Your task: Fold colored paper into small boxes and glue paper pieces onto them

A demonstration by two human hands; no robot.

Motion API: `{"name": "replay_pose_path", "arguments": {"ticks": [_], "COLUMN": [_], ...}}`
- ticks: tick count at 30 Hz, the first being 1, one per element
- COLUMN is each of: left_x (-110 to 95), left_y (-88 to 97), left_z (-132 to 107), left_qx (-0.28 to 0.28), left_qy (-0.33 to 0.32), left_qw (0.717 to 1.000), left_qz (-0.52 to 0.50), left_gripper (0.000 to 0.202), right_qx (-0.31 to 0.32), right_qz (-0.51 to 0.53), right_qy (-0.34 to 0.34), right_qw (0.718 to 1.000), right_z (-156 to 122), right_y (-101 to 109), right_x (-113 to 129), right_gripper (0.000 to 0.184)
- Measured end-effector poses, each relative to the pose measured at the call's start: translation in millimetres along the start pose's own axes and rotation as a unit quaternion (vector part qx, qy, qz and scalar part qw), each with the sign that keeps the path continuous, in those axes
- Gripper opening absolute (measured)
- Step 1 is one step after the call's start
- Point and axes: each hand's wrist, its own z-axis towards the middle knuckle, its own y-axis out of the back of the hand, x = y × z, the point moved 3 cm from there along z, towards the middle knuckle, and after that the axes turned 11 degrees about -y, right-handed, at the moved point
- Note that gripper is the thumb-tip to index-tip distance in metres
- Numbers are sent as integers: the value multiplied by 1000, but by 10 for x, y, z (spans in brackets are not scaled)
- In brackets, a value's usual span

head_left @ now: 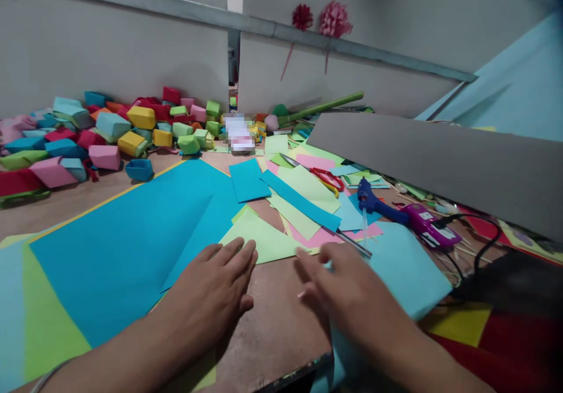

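Left hand point(222, 275) flat, palm-down, fingers together, right hand point(334, 281) half-curled, can't tell if pinching, pale-green paper sheet point(261, 237) at their 12 o'clock on counter point(272, 322); looks like sheet positioning, next move likely calls for steadying its near edge.

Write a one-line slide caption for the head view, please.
Left hand and right hand near pale green paper, with colourful paper shapes heaped behind.
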Motion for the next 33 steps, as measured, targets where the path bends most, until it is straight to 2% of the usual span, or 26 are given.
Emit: {"name": "replay_pose_path", "arguments": {"ticks": [2, 5, 13, 15, 17, 20, 24, 28, 33], "left_x": [-1, -3, 10, 9, 3, -6, -14, 15, 40], "left_y": [14, 16, -22, -18, -8, 4, -10, -30, -23], "left_z": [4, 4, 4, 12, 17, 3, -38, -44, -20], "left_qx": [-4, -4, -13, -7, 4, -4, -40, -33, -45], "left_qy": [1, 2, -1, 0, 0, 1, -11, -9, -5], "left_qw": [1000, 1000, 1000, 1000, 1000, 1000, 999, 999, 998], "left_qz": [-2, 0, -17, -25, -26, -27, -33, -41, -52], "left_gripper": [52, 50, 52, 52, 51, 52, 51, 49, 48], "right_qx": [39, 50, -14, -11, 8, 43, 102, 73, 40], "right_qz": [9, -21, -130, -135, -110, 0, 143, 175, 228], "right_qy": [27, 28, -10, -11, -9, 4, 27, 9, 0], "right_qw": [999, 998, 991, 991, 994, 999, 984, 982, 973], "right_z": [106, 178, -62, -37, 90, 420, 848, 1043, 1099], "right_y": [-92, -169, -244, -180, -82, 32, -54, -201, -237], "right_x": [306, 415, -70, -137, -152, -75, 132, 265, 301], "right_gripper": [52, 58, 46, 30, 13, 15, 42, 34, 30]}}
